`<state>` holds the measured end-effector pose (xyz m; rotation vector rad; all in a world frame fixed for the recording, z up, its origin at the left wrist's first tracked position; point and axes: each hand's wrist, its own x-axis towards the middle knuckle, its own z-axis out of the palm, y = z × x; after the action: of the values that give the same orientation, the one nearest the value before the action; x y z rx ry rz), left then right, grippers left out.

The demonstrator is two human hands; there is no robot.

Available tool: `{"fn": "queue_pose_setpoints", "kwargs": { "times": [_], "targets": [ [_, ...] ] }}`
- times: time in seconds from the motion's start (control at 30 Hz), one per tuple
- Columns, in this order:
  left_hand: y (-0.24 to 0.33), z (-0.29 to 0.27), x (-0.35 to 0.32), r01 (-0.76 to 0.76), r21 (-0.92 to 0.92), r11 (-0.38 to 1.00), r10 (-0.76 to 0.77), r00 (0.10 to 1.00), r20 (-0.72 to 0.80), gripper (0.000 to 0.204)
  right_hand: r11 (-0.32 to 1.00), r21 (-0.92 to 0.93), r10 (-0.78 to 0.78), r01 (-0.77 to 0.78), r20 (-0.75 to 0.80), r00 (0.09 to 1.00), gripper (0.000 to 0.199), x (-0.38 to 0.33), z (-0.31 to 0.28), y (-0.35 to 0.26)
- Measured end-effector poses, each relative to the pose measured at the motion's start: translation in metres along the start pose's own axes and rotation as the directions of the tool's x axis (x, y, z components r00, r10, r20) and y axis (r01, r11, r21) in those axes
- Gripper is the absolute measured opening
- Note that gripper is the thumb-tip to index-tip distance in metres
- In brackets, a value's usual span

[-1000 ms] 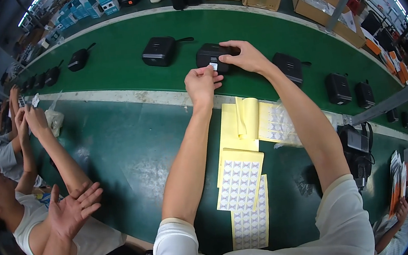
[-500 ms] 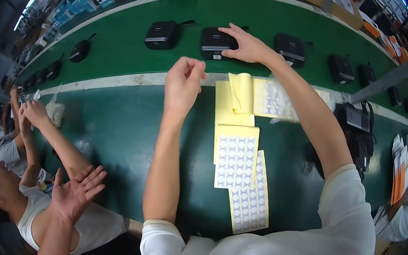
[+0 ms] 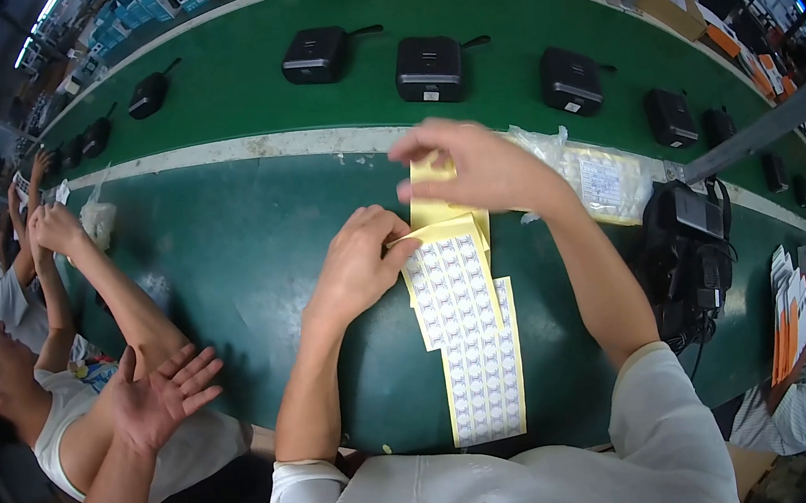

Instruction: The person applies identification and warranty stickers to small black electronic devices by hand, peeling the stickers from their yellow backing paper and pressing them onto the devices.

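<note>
On the green table in front of me lie a white label sheet [image 3: 454,280] with yellow edges and a second label sheet [image 3: 485,391] partly beneath it. My left hand [image 3: 355,265] pinches the upper left edge of the upper sheet between thumb and fingers. Just beyond, my right hand [image 3: 488,164] hovers over the yellow backing paper [image 3: 430,211], its fingers and thumb apart and nothing seen between them. It hides part of that paper. Farther off, a black case [image 3: 429,70] with a wrist strap and a small white label on its front stands on the green belt.
Several more black cases, such as one black case [image 3: 570,80], stand along the belt. Plastic-wrapped labels [image 3: 604,187] and a black device with cables [image 3: 686,244] lie to the right. At left, another person's open hand [image 3: 163,396] reaches in beside a seated co-worker [image 3: 84,417].
My right hand has left the black case and come back toward me over the yellow paper. My left hand has lowered onto the label sheet's edge.
</note>
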<state>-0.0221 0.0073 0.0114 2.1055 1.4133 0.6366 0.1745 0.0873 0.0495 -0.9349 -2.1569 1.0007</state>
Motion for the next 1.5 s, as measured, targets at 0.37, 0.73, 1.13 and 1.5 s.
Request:
{"fn": "queue_pose_setpoints", "kwargs": {
  "times": [0.37, 0.73, 1.13, 1.5],
  "targets": [
    [-0.013, 0.007, -0.003, 0.181, -0.536, 0.825, -0.259, 0.963, -0.073, 0.019, 0.921, 0.228, 0.304, -0.316, 0.087, 0.949, 0.019, -0.021, 0.017, 0.009],
    [-0.013, 0.013, 0.0, 0.08, -0.734, 0.675, -0.282, 0.947, -0.156, 0.023, 0.903, 0.255, 0.338, -0.345, 0.073, 0.938, 0.032, -0.024, 0.021, 0.025],
    [-0.012, 0.013, -0.004, 0.101, -0.68, 0.726, -0.296, 0.939, -0.177, 0.028, 0.913, 0.306, 0.268, -0.27, 0.047, 0.962, 0.034, -0.028, 0.022, 0.025],
    [-0.013, 0.005, -0.001, -0.128, -0.14, 0.982, 0.045, 0.876, -0.48, 0.012, 0.934, 0.137, 0.318, -0.331, 0.11, 0.942, 0.034, -0.027, 0.011, 0.019]
  ]
}}
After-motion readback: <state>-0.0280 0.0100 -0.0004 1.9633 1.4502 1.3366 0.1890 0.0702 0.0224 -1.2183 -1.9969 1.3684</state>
